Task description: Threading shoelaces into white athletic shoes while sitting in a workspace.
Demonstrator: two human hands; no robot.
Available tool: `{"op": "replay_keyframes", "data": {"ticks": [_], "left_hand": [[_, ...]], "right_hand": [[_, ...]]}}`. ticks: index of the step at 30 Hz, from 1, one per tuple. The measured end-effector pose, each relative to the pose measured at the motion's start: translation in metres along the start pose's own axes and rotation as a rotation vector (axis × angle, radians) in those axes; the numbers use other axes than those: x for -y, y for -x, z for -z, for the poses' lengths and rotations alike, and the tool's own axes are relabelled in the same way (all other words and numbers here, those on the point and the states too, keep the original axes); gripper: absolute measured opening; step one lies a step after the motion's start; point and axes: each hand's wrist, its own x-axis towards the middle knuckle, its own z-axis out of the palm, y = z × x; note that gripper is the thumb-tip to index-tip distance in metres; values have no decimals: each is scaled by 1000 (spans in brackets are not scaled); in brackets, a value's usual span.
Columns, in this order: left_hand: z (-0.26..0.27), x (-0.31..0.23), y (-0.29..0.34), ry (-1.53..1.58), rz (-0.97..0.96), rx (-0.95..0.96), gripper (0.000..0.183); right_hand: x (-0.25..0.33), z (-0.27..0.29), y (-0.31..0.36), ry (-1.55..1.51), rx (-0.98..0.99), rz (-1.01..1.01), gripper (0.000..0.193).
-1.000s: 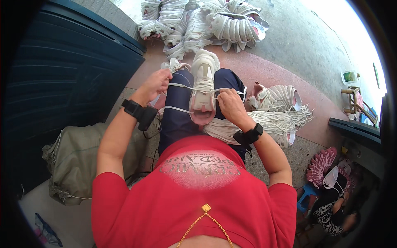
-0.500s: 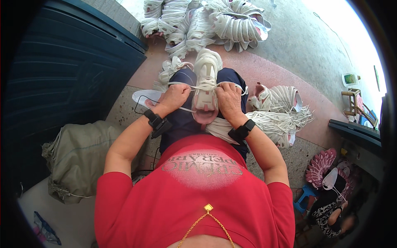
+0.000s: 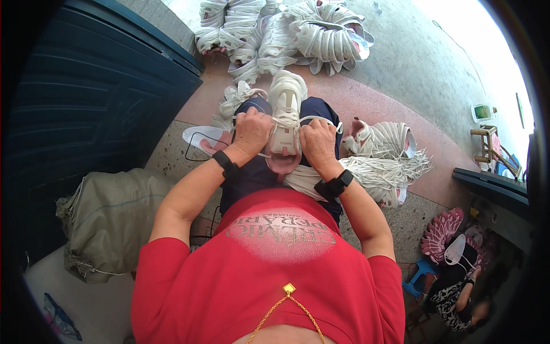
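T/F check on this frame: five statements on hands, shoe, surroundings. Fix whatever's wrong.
1. The left hand and right hand are at opposite sides of the white shoe. True.
2. The olive sack lies on the person's right. False; it lies on the left.
3. The bundle of white laces lies to the right of the shoe. True.
4. The person's shirt is blue. False; it is red.
5. The person's wrists are bare. False; each has a black band on it.
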Motion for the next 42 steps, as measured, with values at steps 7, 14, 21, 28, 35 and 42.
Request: {"op": "replay_keyframes", "data": {"ticks": [7,14,21,28,35,42], "left_hand": [[6,-26,18,-70,96,57,18],[8,-27,5,-270,-144,-14,19],[30,-4,-27,547,-8,55,14],[67,1,-33,912,319,281,12],[9,-3,-7,436,-17,214,11],[5,-13,-13,103,-93,203,8]], "right_hand": [[9,3,-1,-28,213,-36,25],[-11,-8,6,-359,103,-29,21],[5,2,-6,25,172,228,19],[10,12,-18,99,178,220,12],[15,73,-50,-800,-437,61,10],[-3,75,-46,-984,52,-281,16]]}}
